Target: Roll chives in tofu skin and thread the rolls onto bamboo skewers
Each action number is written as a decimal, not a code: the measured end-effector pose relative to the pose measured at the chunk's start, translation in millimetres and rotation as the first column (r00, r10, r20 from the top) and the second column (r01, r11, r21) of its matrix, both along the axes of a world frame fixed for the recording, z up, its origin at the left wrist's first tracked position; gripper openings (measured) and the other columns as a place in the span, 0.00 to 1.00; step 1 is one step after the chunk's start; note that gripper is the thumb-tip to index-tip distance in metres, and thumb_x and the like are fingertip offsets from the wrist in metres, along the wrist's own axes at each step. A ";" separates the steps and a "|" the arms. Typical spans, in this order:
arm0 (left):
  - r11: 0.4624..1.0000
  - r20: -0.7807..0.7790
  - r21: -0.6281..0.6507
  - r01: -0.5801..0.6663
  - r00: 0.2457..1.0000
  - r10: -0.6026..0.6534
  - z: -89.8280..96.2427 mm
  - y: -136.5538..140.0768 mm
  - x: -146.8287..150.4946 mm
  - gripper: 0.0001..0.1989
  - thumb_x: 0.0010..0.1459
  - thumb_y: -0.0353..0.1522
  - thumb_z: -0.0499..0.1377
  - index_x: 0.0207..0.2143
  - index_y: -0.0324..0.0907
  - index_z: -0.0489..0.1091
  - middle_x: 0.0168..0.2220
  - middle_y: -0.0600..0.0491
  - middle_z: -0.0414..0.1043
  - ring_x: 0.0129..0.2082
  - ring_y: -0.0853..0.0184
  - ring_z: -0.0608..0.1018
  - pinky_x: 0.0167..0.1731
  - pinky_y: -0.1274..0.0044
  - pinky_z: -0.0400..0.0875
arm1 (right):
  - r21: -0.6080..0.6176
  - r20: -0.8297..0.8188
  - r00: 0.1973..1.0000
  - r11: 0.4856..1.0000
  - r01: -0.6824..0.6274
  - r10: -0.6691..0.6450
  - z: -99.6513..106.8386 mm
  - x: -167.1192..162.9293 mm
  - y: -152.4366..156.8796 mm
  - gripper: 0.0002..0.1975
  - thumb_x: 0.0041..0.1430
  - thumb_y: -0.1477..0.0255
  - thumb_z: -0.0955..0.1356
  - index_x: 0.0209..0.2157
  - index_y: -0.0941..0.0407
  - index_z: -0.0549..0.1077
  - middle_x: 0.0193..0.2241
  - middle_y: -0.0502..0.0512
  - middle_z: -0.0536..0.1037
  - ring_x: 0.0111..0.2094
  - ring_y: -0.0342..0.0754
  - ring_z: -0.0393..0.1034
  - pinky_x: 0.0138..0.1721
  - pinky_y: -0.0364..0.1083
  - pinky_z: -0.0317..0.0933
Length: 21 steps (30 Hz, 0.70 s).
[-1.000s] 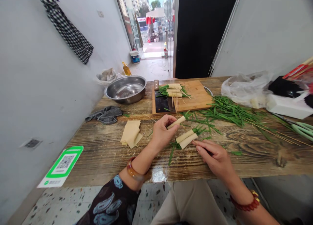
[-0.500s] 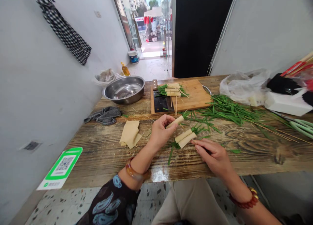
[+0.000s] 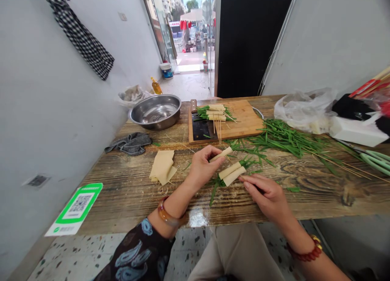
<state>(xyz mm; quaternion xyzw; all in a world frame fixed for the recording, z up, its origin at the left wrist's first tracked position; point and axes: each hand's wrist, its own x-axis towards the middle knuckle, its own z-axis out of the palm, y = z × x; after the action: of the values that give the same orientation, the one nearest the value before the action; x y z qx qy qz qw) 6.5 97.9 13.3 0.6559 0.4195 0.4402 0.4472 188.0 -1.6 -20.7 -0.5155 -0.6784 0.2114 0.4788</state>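
Note:
My left hand (image 3: 204,165) is closed round a tofu-skin roll (image 3: 224,152) with green chives poking out of its far end. Just below it, two more tofu-skin rolls (image 3: 232,174) lie side by side at a slant, chives showing at both ends. My right hand (image 3: 264,190) pinches at the right edge of the nearer roll, on what looks like a thin skewer; most of the stick is hidden. A small stack of flat tofu-skin sheets (image 3: 162,166) lies left of my left hand.
Behind, a cutting board (image 3: 243,114) carries a cleaver (image 3: 200,128) and skewered rolls (image 3: 217,112). Loose chives (image 3: 283,136) and thin sticks spread to the right. A steel basin (image 3: 155,112) and grey cloth (image 3: 129,144) are left. A plastic bag (image 3: 304,108) stands back right.
My left hand and its roll have shifted slightly right and down, closer to the two rolls. My right hand keeps its pinch in nearly the same place.

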 end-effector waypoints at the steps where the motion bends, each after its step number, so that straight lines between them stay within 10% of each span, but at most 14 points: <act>1: 1.000 -0.003 0.000 0.004 1.000 -0.004 -0.3 0.0 0.0 0.06 0.48 0.31 0.63 0.29 0.38 0.71 0.26 0.57 0.70 0.26 0.73 0.69 0.29 0.80 0.62 | 0.004 0.002 1.000 1.000 -0.004 0.004 0.2 0.0 0.0 0.10 0.60 0.72 0.65 0.38 0.55 0.79 0.29 0.54 0.79 0.31 0.46 0.72 0.33 0.45 0.66; 21: 0.978 -0.079 -0.003 0.208 0.975 -0.208 -2.5 -6.3 1.9 0.07 0.52 0.34 0.62 0.29 0.38 0.73 0.28 0.53 0.73 0.29 0.70 0.72 0.31 0.79 0.65 | -0.004 -0.014 0.999 0.999 0.049 -0.049 -1.4 -1.1 -0.2 0.10 0.60 0.73 0.65 0.38 0.54 0.79 0.32 0.54 0.80 0.34 0.46 0.73 0.35 0.44 0.66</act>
<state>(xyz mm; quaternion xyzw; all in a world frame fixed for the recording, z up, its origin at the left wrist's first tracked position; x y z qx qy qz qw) 8.3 91.6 10.9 0.7142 0.3646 0.3661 0.4722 186.8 -1.8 -22.1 -0.5314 -0.6616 0.2044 0.4879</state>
